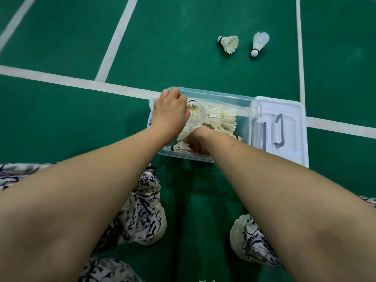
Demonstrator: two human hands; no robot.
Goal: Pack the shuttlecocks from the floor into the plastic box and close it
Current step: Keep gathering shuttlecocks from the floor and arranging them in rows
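Note:
A clear plastic box (252,106) sits open on the green floor and holds several white feather shuttlecocks (223,121). My left hand (169,115) reaches over the box's left end, fingers closed on a shuttlecock (195,113) by its cork. My right hand (198,142) is down inside the near side of the box, gripping another shuttlecock (181,147) that lies there. Beyond the box, two loose shuttlecocks lie on the floor, one (228,43) on its side and one (259,42) with its cork toward me.
The box's clear lid (293,119), with a grey handle, lies flat on the floor against the box's right side. White court lines (114,43) cross the green floor. My patterned trouser knees (142,210) are below my arms.

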